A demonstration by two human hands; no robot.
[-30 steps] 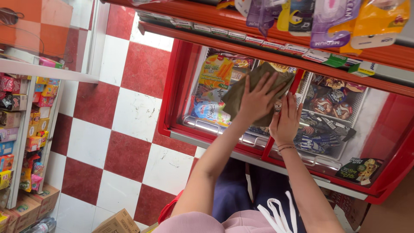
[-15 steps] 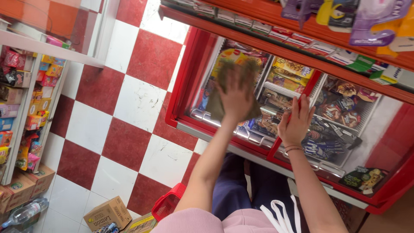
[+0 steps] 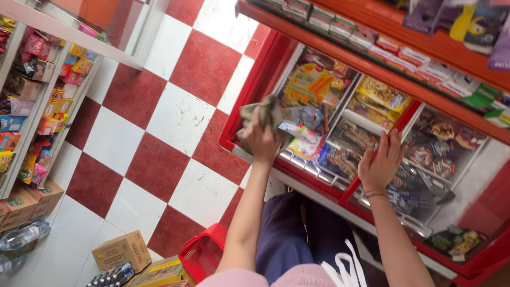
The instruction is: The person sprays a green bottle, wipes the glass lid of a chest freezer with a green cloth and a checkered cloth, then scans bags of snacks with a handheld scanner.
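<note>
Left hand: my left hand (image 3: 261, 139) is bunched around an olive-grey cleaning cloth (image 3: 258, 112), fingers closed on it, pressing it at the near-left corner of the chest freezer's glass lid (image 3: 340, 133).
Cloth: crumpled into a wad, mostly above my knuckles, touching the glass just inside the freezer's red rim (image 3: 249, 103).
Right hand: my right hand (image 3: 380, 163) lies flat on the lid with fingers spread, holding nothing, to the right of the cloth and over the lid's middle panel.
What changed: a second ago the cloth was spread further in, towards the back of the lid; half a second ago it was partway down; now it has come to the front-left edge. My right hand has stayed planted in nearly the same place on the glass.
What that means: I judge the wiping stroke has run across this panel to its edge, so this part of the lid looks covered.
In the freezer: colourful ice-cream packets (image 3: 313, 85) show under the glass.
Beyond the freezer: red-and-white chequered floor (image 3: 175, 111) to its left, a red basket (image 3: 204, 255) and cardboard boxes (image 3: 122, 250) near my legs, snack shelves (image 3: 32, 95) far left.
</note>
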